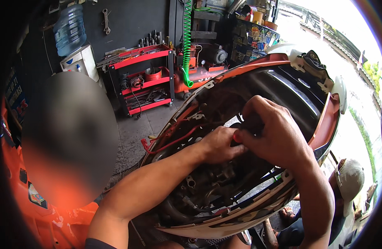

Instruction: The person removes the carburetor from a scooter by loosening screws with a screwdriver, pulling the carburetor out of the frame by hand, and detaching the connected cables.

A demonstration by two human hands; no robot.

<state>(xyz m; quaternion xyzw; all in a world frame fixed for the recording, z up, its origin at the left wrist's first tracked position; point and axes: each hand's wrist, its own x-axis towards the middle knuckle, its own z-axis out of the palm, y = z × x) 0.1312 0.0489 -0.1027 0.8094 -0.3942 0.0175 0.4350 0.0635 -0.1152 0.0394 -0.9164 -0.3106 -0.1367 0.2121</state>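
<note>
The stripped scooter body (294,91) lies open below me, with dark metal parts (215,178) in its cavity and a red cable (170,145) at its left. My left hand (222,143) is closed by a small red piece (237,137) near the middle of the cavity; its fingertips and what they grip are partly hidden. My right hand (276,133) arches over from the right, fingers curled round a dark part with the red piece at my thumb. The two hands meet there, and I cannot tell exactly which fingers hold which part.
A co-worker in a cap (348,178) crouches at lower right. An orange panel (62,220) and a blurred patch fill the left. Behind stand a red tool cart (143,60), red compressor (199,76), hanging green coiled hose (186,41) and water dispenser (79,62).
</note>
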